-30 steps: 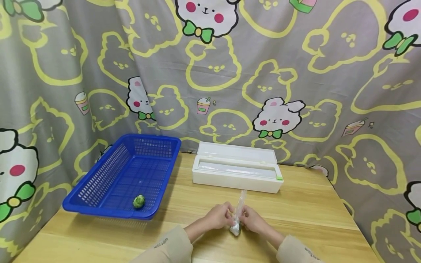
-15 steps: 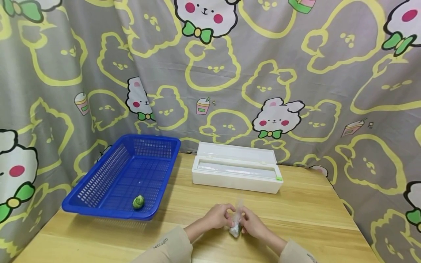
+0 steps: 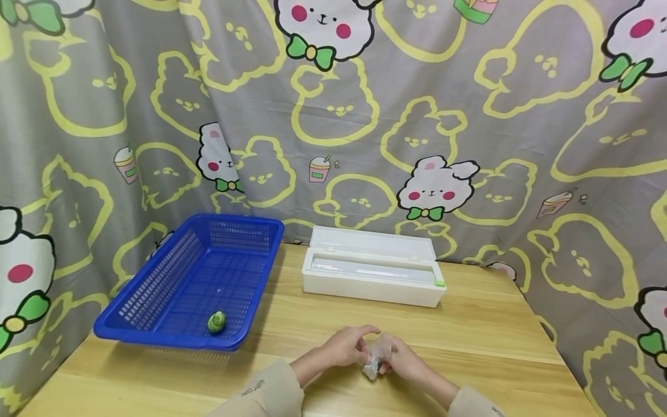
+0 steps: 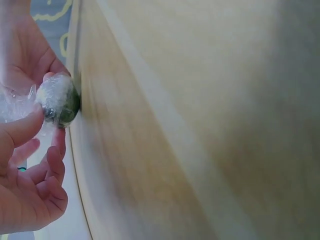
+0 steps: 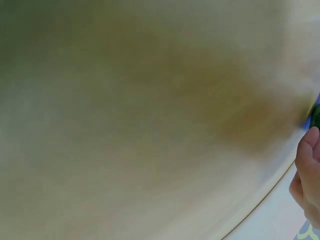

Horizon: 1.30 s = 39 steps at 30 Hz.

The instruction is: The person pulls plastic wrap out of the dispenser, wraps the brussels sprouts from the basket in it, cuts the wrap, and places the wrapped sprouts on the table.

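Observation:
Between the two hands, low over the table, is a Brussels sprout (image 3: pixel 371 369) wrapped in clear cling film. Up close in the left wrist view, the wrapped sprout (image 4: pixel 60 102) is dark green under crinkled film. My left hand (image 3: pixel 344 346) pinches it with thumb and finger, the other fingers loosely bent. My right hand (image 3: pixel 405 357) grips it from the other side, with the loose film end (image 3: pixel 383 347) bunched at its fingers. The right wrist view catches only part of the right hand (image 5: pixel 307 175) and a sliver of the sprout (image 5: pixel 315 117).
A blue plastic basket (image 3: pixel 167 339) stands at the left with one unwrapped Brussels sprout (image 3: pixel 216 321) in it. Behind the hands lies a white cling film box (image 3: pixel 365 289), lid raised, with a green tab (image 3: pixel 440 284). A patterned curtain (image 3: pixel 354 156) hangs behind the wooden table (image 3: pixel 469 347).
The film tail that stood up above the hands has come down and is bunched against the right hand. Both hands stay in nearly the same place; the view has shifted slightly.

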Each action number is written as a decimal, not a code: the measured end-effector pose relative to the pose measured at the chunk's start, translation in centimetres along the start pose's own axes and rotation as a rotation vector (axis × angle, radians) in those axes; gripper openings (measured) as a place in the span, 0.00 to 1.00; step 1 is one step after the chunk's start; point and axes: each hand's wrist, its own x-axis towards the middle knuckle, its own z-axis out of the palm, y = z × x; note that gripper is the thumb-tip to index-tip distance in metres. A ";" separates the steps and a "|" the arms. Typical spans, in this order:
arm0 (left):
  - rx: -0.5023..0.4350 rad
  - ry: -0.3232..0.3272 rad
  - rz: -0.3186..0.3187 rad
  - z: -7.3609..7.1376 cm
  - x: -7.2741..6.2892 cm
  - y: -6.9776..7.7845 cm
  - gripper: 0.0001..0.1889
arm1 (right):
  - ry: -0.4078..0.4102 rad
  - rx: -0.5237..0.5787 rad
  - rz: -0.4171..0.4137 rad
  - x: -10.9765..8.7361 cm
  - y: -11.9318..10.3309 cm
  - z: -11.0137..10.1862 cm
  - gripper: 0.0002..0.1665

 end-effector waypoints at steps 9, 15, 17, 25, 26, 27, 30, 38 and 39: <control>0.026 0.021 0.027 0.1 0.3 -0.3 0.15 | 0.061 0.031 0.103 -0.2 0.0 0.1 0.14; 0.012 0.062 0.085 0.2 0.5 -0.3 0.06 | 0.015 0.057 0.116 -0.3 -0.2 -0.3 0.17; 0.005 0.064 0.101 0.1 0.6 -0.3 0.08 | -0.001 0.064 0.101 -0.3 -0.1 -0.4 0.17; -0.080 -0.069 0.047 -0.9 0.9 -0.7 0.08 | -0.006 0.056 0.077 -0.3 0.0 -0.3 0.17; -0.098 -0.080 0.035 -1.0 0.9 -0.7 0.07 | -0.005 0.056 0.074 -0.3 0.0 -0.3 0.17; -0.114 -0.086 0.024 -1.1 0.9 -0.8 0.06 | -0.004 0.053 0.068 -0.3 0.0 -0.3 0.17; -0.157 -0.085 0.012 -1.2 0.9 -0.8 0.05 | 0.002 0.031 0.045 -0.3 0.1 -0.2 0.17; -0.144 -0.015 0.014 -0.5 0.6 -0.3 0.07 | 0.018 -0.097 -0.001 -0.3 0.1 -0.2 0.16; -0.100 -0.002 0.019 -0.5 0.5 -0.2 0.09 | 0.016 -0.110 -0.007 -0.3 0.1 -0.3 0.16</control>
